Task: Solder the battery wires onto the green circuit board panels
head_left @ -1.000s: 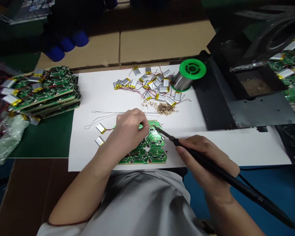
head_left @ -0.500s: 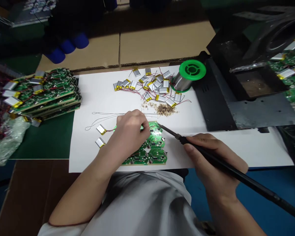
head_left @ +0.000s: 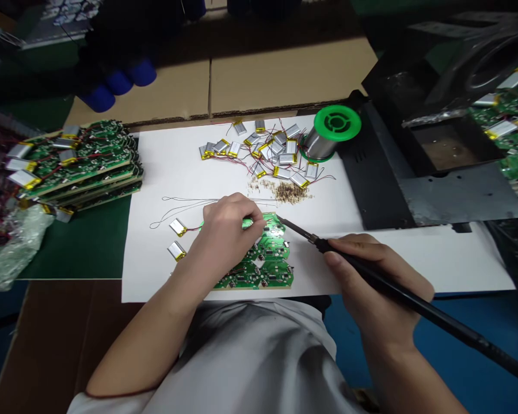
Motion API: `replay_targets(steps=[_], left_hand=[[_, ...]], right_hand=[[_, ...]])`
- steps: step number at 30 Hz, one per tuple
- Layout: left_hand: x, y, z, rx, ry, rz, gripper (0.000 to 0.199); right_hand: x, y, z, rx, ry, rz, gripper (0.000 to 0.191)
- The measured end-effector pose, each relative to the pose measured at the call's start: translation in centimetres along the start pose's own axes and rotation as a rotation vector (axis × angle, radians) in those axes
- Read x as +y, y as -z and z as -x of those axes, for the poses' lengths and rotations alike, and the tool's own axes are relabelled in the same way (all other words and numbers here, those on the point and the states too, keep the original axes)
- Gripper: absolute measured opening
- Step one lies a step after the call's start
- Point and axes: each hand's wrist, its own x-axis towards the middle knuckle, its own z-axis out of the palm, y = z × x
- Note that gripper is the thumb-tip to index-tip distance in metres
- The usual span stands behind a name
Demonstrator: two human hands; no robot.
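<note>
My right hand (head_left: pixel 375 276) is wrapped round a black soldering iron (head_left: pixel 397 292), whose tip reaches the upper right corner of a green circuit board panel (head_left: pixel 274 248). Over the panel's upper left part lies my left hand (head_left: pixel 233 221), its thumb and fingers pinched together; whatever they hold is too small to make out. Two silver batteries, one (head_left: pixel 178 227) with red wire running to the panel and one (head_left: pixel 176 250) lower, stick out left of my left hand. The panel lies flat on a white sheet (head_left: pixel 149 172).
Loose batteries (head_left: pixel 280 152) lie at the back beside a green solder spool (head_left: pixel 337 122), with brown crumbs (head_left: pixel 291 192) in front. Stacked boards (head_left: pixel 86 161) stand at left. A black metal tray (head_left: pixel 449 144) is at right. Thin wire loops (head_left: pixel 172 199) lie behind my left hand.
My left thumb and fingertips have shifted slightly, uncovering a little more of the panel. The soldering iron has stayed nearly in place.
</note>
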Motion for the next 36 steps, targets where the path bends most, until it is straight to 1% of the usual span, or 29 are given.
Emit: replay_targets(steps=[3, 6, 12, 16, 20, 23, 30, 32, 33, 35, 36], left_hand=[[0.0, -0.2, -0.1, 0.015, 0.002, -0.028, 0.026], [0.1, -0.3, -0.3, 0.004, 0.012, -0.095, 0.026], [0.6, 0.1, -0.7, -0.059, 0.045, -0.153, 0.026], [1.0, 0.4, -0.9, -0.099, 0.082, -0.137, 0.026], [1.2, 0.5, -1.0, -0.114, 0.095, -0.142, 0.027], [1.3, 0.5, -1.1, -0.124, 0.110, -0.150, 0.028], [1.6, 0.6, -1.3, -0.153, 0.139, -0.160, 0.028], [1.6, 0.6, -1.3, -0.153, 0.146, -0.162, 0.028], [1.7, 0.6, -1.2, -0.155, 0.151, -0.161, 0.028], [1.8, 0.6, -1.2, -0.160, 0.161, -0.163, 0.028], [1.8, 0.6, -1.2, -0.163, 0.165, -0.167, 0.028]], right_hand=[[-0.3, -0.2, -0.2, -0.021, -0.020, 0.009, 0.025], [-0.6, -0.4, -0.3, -0.043, -0.042, 0.020, 0.023], [-0.8, -0.5, -0.4, -0.064, -0.055, 0.041, 0.021], [-0.8, -0.5, -0.3, -0.076, -0.049, 0.032, 0.024], [-0.9, -0.5, -0.4, -0.089, -0.042, 0.038, 0.024], [-0.8, -0.6, -0.6, -0.103, -0.024, 0.040, 0.026], [-0.5, -0.4, -0.4, -0.172, 0.086, 0.046, 0.032], [-0.2, -0.2, -0.2, -0.123, 0.101, 0.037, 0.032], [-0.1, -0.1, -0.1, -0.077, 0.099, 0.032, 0.031], [0.2, 0.0, 0.2, 0.028, 0.051, 0.034, 0.029], [0.3, 0.1, 0.4, 0.057, 0.014, 0.036, 0.027]])
